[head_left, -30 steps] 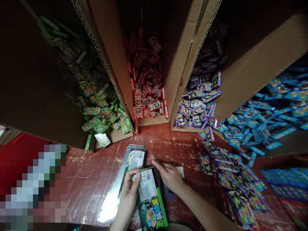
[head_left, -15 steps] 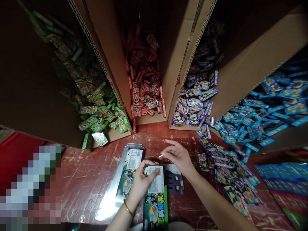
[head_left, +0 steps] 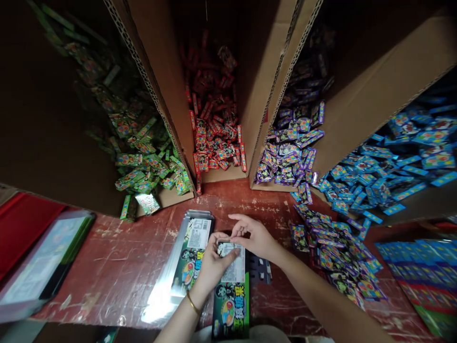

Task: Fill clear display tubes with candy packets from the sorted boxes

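A black and green printed candy box [head_left: 230,309] lies lengthwise in front of me, its white label panel at the far end. My left hand [head_left: 212,262] is closed on that end, thumb across the label and fingers at the far edge. My right hand [head_left: 259,238] pinches at the same edge, thumb and index finger touching beside the left fingertips; what is between them is hidden. A similar printed piece [head_left: 193,252] lies on shiny clear plastic packaging just left of my left hand. A dark piece with cut-outs [head_left: 262,269] shows under my right wrist.
Cardboard boxes hold green packets [head_left: 153,166], red packets [head_left: 217,138], purple packets [head_left: 289,147] and blue packets [head_left: 374,166]. Loose purple packets [head_left: 332,247] spill on the red table [head_left: 117,267]. Multicoloured packs [head_left: 417,271] lie at right, a clear-wrapped pack [head_left: 46,262] at left.
My right hand has moved left and slightly down to the box's far edge, beside my left fingers. The small pale thing in its pinch no longer shows. My left hand keeps its hold.
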A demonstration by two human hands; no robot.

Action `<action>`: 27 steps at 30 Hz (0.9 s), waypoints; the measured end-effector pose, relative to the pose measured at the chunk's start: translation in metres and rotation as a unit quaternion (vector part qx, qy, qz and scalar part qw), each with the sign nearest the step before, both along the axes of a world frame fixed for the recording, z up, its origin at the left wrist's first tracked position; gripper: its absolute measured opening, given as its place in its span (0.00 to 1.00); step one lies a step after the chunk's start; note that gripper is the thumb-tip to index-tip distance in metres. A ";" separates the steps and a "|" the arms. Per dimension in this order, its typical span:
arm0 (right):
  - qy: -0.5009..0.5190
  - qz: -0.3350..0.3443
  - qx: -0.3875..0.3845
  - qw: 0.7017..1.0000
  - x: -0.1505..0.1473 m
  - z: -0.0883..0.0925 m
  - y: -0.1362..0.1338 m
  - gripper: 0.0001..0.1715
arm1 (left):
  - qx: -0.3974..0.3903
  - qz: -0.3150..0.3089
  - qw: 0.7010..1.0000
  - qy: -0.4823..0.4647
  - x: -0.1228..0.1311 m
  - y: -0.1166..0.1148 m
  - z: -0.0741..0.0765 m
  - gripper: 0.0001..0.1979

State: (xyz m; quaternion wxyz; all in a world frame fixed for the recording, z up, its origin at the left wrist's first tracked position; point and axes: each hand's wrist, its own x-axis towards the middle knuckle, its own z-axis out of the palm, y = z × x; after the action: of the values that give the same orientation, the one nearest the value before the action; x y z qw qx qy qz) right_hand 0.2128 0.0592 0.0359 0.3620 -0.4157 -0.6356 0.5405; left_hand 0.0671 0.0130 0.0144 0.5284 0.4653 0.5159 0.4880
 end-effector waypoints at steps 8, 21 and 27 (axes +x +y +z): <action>0.093 -0.045 -0.142 0.984 0.000 -0.010 0.000 0.34 | -0.009 0.010 1.000 -0.013 0.003 0.000 0.002 0.20; 0.045 -0.021 -0.129 0.990 0.038 0.003 -0.006 0.40 | -0.203 -0.251 0.945 -0.050 -0.023 -0.047 0.017 0.20; 0.174 -0.182 -0.135 0.958 0.068 0.025 -0.030 0.45 | -0.155 0.077 0.957 -0.233 -0.038 -0.022 0.043 0.25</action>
State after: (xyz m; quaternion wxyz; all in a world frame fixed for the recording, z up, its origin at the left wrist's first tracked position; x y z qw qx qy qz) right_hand 0.2810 0.0290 0.0604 0.5001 -0.4690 -0.3976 0.6098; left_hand 0.0291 -0.0085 0.0574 0.6603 0.2098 0.4824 0.5360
